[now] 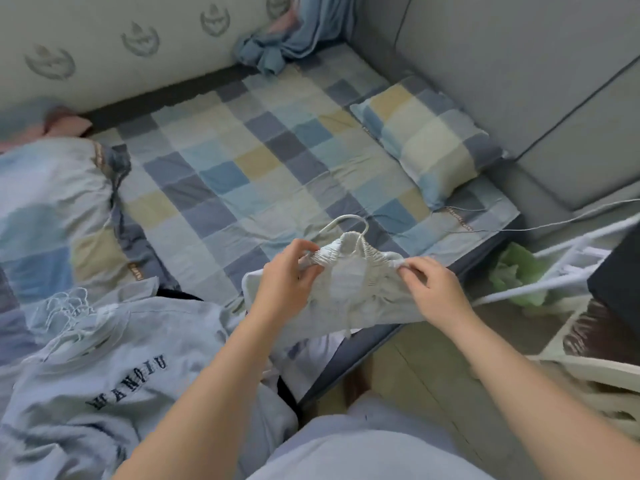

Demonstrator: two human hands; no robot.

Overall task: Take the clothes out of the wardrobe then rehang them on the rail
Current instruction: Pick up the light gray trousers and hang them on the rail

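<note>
A pale white garment [349, 296] with a gathered waistband hangs on a white hanger [346, 223] above the edge of the bed. My left hand [289, 271] pinches the left end of the gathered band. At the band's right end my right hand [433, 285] pinches the fabric. The hanger's hook sticks up between both hands. A grey-blue shirt [114, 368] with dark lettering lies on the bed at lower left, with several white hangers [65, 310] beside it.
The bed carries a checked sheet [249, 161], a checked pillow [426, 143] at right and a bundled quilt [45, 209] at left. Blue cloth [277, 46] is heaped by the far wall. White rods of a rack [554, 265] and a green bag [516, 275] stand right of the bed.
</note>
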